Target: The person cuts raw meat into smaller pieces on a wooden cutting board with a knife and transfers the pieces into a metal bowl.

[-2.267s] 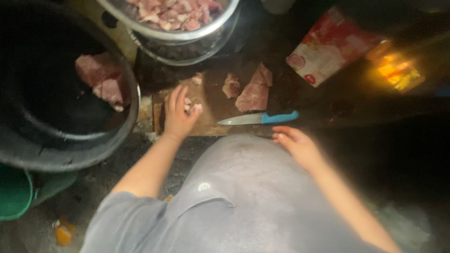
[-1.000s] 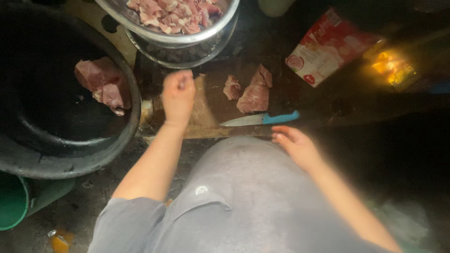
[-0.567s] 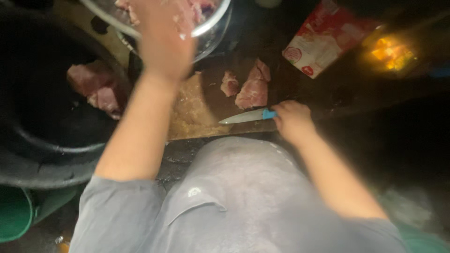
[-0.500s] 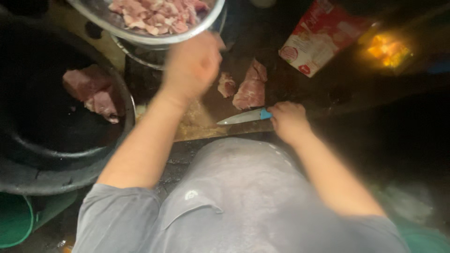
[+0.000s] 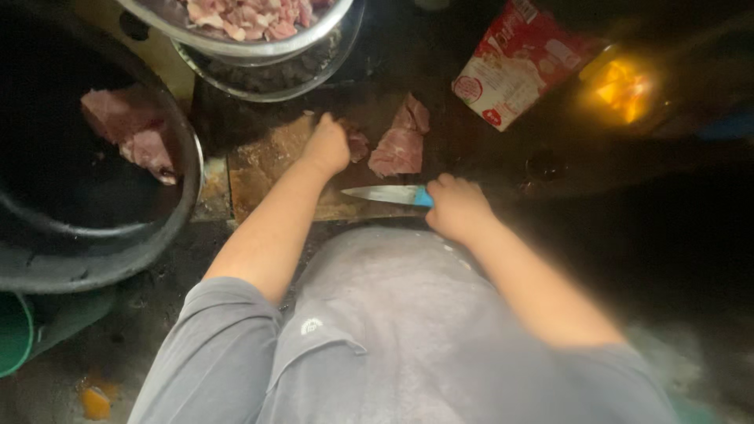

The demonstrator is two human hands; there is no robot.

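**Now both hands are on the board: knife gripped, meat pinned**

Now the right hand [image 5: 458, 208] is closed around the blue handle of the knife [image 5: 389, 194], which a second ago lay untouched on the cutting board [image 5: 267, 161] while that hand rested open beside it. The blade lies flat and points toward 9 o'clock. The left hand [image 5: 328, 147], which half a second ago was lifted up by the metal bowl of cut meat [image 5: 251, 23] at 12 o'clock, has come back down onto the board; its fingers curl over a small meat piece [image 5: 359, 145] and seem to press on it, though the grip itself is hidden. Just beside it, toward 3 o'clock, lies the larger slab of raw meat [image 5: 400, 141], untouched. At 9 o'clock the dark basin [image 5: 94, 235] holds more uncut meat [image 5: 129, 133]; a red-and-white carton [image 5: 518, 63] lies at 1 o'clock. Judging by this, a cleared handful has gone to the bowl and cutting is about to resume.
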